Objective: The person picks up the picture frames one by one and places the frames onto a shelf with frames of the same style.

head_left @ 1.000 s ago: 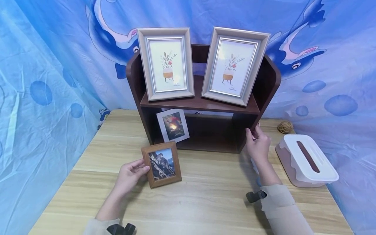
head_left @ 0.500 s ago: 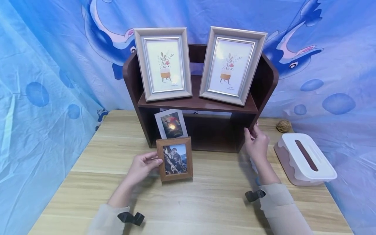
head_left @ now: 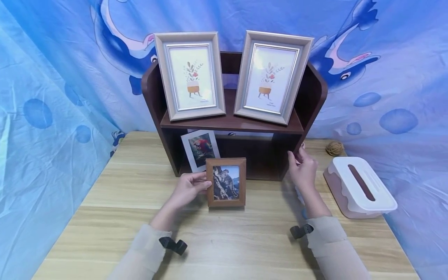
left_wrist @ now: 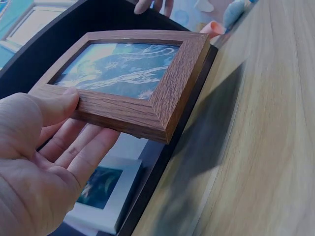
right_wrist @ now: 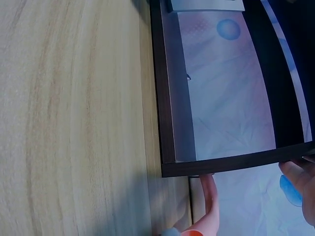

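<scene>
In the head view my left hand [head_left: 190, 189] pinches a brown wooden photo frame [head_left: 209, 194] by its left side, thumb in front and fingers behind. Its picture shows a spotted cat on rocks. The frame is held in front of the lower opening of a dark brown two-tier shelf [head_left: 227, 125]. Behind it, a white photo frame [head_left: 187, 149] with a parrot picture leans in the lower left compartment. My right hand [head_left: 305, 171] touches the outer side of the shelf's right panel, thumb tip [right_wrist: 293, 172] at the panel edge.
Two large beige photo frames, left [head_left: 162, 77] and right [head_left: 240, 77], stand on the upper tier. A tissue box [head_left: 379, 186] and a twine ball [head_left: 334, 148] lie to the right. A pink object [right_wrist: 212, 223] sits beside the shelf. Blue dolphin cloth [head_left: 38, 112] hangs behind.
My left hand has carried the brown wooden photo frame rightward and toward the shelf, straightening it. The frame now overlaps the white one's lower right corner. My right hand has stayed at the shelf's side.
</scene>
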{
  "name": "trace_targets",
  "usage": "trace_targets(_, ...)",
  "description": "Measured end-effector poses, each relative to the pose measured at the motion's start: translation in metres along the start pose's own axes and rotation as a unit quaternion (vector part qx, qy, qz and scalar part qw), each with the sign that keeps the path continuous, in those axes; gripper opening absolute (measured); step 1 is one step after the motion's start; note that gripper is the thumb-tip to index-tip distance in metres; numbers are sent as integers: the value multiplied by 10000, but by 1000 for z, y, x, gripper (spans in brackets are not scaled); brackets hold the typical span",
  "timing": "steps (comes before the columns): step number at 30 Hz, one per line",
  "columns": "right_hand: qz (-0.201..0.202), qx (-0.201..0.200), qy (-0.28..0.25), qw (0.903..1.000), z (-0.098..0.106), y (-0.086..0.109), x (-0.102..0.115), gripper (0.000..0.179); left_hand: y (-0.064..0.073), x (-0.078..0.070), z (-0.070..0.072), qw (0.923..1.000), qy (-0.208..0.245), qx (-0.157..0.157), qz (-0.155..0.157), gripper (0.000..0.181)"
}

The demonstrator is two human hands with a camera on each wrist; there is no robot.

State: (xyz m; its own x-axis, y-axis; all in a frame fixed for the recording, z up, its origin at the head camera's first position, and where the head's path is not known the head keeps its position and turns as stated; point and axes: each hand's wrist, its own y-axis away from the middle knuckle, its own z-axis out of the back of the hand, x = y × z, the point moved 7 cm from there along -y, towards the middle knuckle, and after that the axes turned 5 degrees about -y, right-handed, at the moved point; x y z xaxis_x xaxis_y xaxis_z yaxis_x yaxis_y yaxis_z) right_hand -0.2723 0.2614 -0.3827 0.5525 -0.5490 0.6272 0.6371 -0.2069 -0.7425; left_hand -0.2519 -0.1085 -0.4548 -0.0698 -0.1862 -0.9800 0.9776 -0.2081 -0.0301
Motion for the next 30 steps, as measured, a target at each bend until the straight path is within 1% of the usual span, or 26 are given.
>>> trace_targets(7,21,-7,28,10000,1,0,0,13,-18,1,-14,9999,94,-92,39,44)
trace_targets(10,48,-63,82,9999,3,0,-1,12,-27,-1,-21,9998,170,-66,32,42)
trace_targets(14,53,-46,90,9999,3,1,-2,11,-40,-4,-28,9998,159,-102,16,42)
trace_targets(20,-10,13,54,10000,1,1,-2,14,-57,-6,-36,9997,212,-117,-48,44)
trace_targets(25,-31,32,-18,10000,-1,1,-1,16,-68,-7,-41,9994,332,-137,17,46)
trace_targets(30,-42,3,-61,10000,-2,1,2,16,-83,-7,-46,9990,453,-22,22,39)
